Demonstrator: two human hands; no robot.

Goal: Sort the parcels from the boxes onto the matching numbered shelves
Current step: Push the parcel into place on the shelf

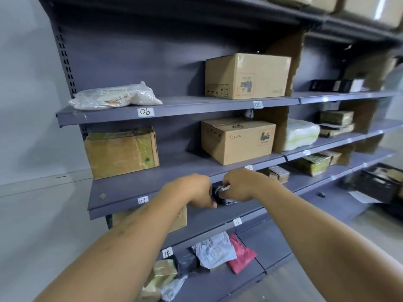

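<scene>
A tall grey metal shelving unit (130, 62) fills the frame, its tiers stocked with packages. A plain brown cardboard box (246, 76) stands on the upper tier above the handwritten tag 05 (257, 104). A second brown cardboard box printed PICO (237, 140) sits on the tier below. To its left, well apart, is a worn cardboard box wrapped in yellowed tape (122, 151). A clear plastic bag of white contents (115, 97) lies above the tag 06 (145, 111). Both bare forearms reach in from the bottom of the frame. The left hand (196, 190) and right hand (239, 186) meet on a small black plastic-wrapped parcel (223, 196). The parcel is glossy and dark, with a pale patch on its lower face. It is held in the opening under the shelf tagged 07 (142, 200), just above the tier marked 11 (237, 221). The right fingers pinch its shiny top edge and the left fingers curl round its left end; whether it rests on the tier cannot be told
</scene>
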